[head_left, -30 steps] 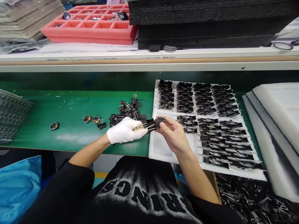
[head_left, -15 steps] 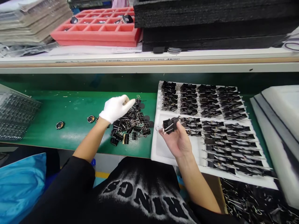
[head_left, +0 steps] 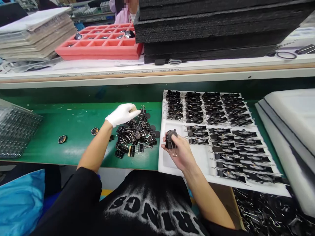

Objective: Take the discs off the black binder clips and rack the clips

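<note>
My left hand [head_left: 123,114], in a white glove, is over a pile of black binder clips [head_left: 134,137] on the green tabletop. Its fingers are bent inward, with the thumb tip against or just beside an upright binder clip; what lies between the fingers is hidden. Bare, my right hand [head_left: 183,150] closes around a small round black part [head_left: 171,135] with a binder clip on it, a wire handle pointing down. That hand hovers above the white foam tray [head_left: 169,164], which carries rows of clipped black parts [head_left: 228,141].
Loose round parts [head_left: 62,139] lie left of the pile, black discs [head_left: 153,128] at its right edge. Clear plastic trays [head_left: 17,127] stand far left, white foam [head_left: 292,131] far right. Below is a box of clips [head_left: 265,209]. The shelf holds a red foam tray [head_left: 100,50] and black foam [head_left: 197,36].
The clipped part in my right hand has turned, and its round face now shows. My left hand stays at the pile with its fingers drawn in a little more. The camera view has shifted slightly.
</note>
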Demonstrator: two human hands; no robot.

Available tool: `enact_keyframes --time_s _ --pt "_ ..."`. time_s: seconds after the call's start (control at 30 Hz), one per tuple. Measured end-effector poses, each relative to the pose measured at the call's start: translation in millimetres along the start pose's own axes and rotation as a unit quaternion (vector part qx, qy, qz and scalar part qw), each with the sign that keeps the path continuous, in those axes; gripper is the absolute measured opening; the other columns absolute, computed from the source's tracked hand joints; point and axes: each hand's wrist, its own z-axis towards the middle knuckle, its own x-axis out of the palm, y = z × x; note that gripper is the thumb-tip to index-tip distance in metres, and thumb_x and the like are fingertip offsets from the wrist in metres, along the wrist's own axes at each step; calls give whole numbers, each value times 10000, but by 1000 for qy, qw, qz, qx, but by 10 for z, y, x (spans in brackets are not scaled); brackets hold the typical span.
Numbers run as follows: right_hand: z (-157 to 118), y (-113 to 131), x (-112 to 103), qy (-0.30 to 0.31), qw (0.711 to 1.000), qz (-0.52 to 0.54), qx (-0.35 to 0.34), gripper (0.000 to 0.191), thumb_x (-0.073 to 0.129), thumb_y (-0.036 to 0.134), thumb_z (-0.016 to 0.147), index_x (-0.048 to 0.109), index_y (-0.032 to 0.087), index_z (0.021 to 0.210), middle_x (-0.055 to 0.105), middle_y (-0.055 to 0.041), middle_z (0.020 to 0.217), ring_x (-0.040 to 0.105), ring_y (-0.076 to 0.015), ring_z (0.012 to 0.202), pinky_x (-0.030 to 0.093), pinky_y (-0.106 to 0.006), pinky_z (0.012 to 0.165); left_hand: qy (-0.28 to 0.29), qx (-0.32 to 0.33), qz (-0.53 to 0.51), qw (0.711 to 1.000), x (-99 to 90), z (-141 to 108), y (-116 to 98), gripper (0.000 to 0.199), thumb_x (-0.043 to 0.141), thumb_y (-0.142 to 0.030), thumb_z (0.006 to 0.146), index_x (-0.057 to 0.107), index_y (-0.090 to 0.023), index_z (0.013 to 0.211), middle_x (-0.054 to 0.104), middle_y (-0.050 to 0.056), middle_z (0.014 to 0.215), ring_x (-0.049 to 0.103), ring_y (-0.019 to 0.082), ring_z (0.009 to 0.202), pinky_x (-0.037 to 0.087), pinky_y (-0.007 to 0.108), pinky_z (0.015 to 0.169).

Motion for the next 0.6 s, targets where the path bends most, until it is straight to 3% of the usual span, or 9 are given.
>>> enact_keyframes --time_s 0.1,0.2,0.27,0.37,0.47,0.53,0.6 --pt "34 -24 43 42 992 -88 -81 239 856 454 819 809 255 941 728 -43 1053 661 -163 891 578 -294 801 -88 20 -46 995 -2 -221 -350 444 588 -484 935 400 -213 637 502 -17 666 439 124 612 342 282 594" --pt "49 -2 123 105 975 -150 -128 219 808 428 879 819 259 1018 673 -60 1350 632 -219 1195 529 -348 1033 -105 71 -70 989 92 -475 -703 413 592 -411 956 438 -208 630 512 -22 642 459 115 590 367 285 595" --pt "30 37 160 127 969 -174 -122 238 766 443 916 809 261 1062 706 -62 1299 643 -230 1189 527 -373 1046 -98 95 -100 986 165 -612 -843 365 498 -374 1011 533 -206 690 596 2 704 539 128 636 418 289 636" --pt "-37 109 169 129 962 -207 -123 266 730 472 938 797 264 1090 755 -52 1088 685 -223 1031 566 -372 947 -122 67 -121 983 227 -721 -892 278 397 -320 1018 634 -206 926 660 17 768 597 148 669 452 297 656" --pt "-106 172 148 139 947 -248 -150 250 736 463 932 801 255 1056 748 -52 1024 685 -216 966 574 -357 884 -50 23 -78 995 237 -745 -872 147 556 -352 904 601 -218 867 554 -42 603 494 137 536 375 286 556" --pt "-136 195 135 145 940 -263 -160 246 729 462 937 799 251 1043 744 -52 994 684 -215 948 577 -356 864 10 27 -59 998 235 -752 -871 230 648 -392 838 541 -222 727 491 -59 546 437 119 504 328 277 527" --pt "-154 206 123 143 938 -268 -164 246 714 464 947 793 252 1044 746 -53 1001 688 -217 961 578 -356 868 19 44 -58 997 233 -764 -877 329 683 -426 819 487 -217 657 480 -62 539 417 104 502 312 271 524"
